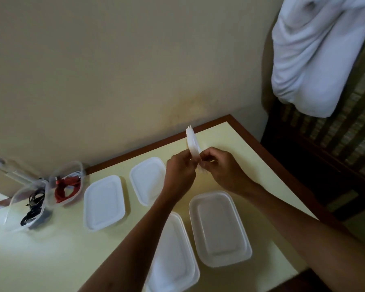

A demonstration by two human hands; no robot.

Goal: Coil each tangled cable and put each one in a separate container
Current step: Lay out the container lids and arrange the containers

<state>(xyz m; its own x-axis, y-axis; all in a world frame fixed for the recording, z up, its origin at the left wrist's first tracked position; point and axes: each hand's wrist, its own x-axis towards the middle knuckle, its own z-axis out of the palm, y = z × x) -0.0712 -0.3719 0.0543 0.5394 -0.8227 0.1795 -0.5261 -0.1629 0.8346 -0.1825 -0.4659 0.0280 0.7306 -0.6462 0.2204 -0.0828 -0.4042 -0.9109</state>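
- Head view: the left hand (180, 167) and the right hand (220, 165) both pinch a coiled white cable (193, 147); its loop stands above the fingers.
- Four white containers (219, 228) lie on the table (51, 249) below the fingers.
- I can read no writing.

I see a cream wall (114, 70), a yellow table (51, 249) with brown edging, a white cloth (316, 60) hanging right

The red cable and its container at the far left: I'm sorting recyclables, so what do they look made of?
The coiled red cable looks matte, possibly fabric-braided; blur leaves that open. Its clear tub-shaped container looks like thin glossy plastic: the cable shows through its wall.
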